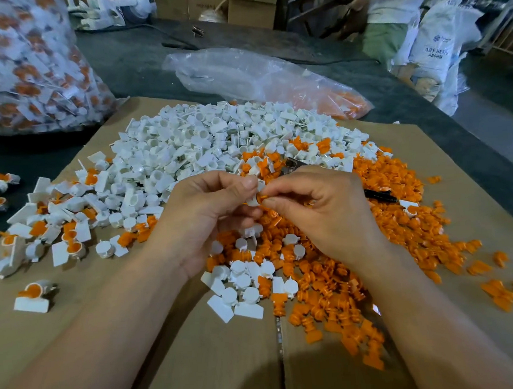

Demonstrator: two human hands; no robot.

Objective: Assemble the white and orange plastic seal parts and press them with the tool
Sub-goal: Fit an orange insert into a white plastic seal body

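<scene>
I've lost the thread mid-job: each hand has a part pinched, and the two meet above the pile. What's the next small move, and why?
Probably push the orange part fully into the white part. The left hand pinches the white one, and the right hand pinches the orange one at its opening, apparently not seated yet. The tool lies unheld beyond the right hand, so pressing comes after.

A small factory packing floor: stacked cardboard boxes (251, 2), resin sacks (434, 48), bulk bagged seals (25, 64).
</scene>
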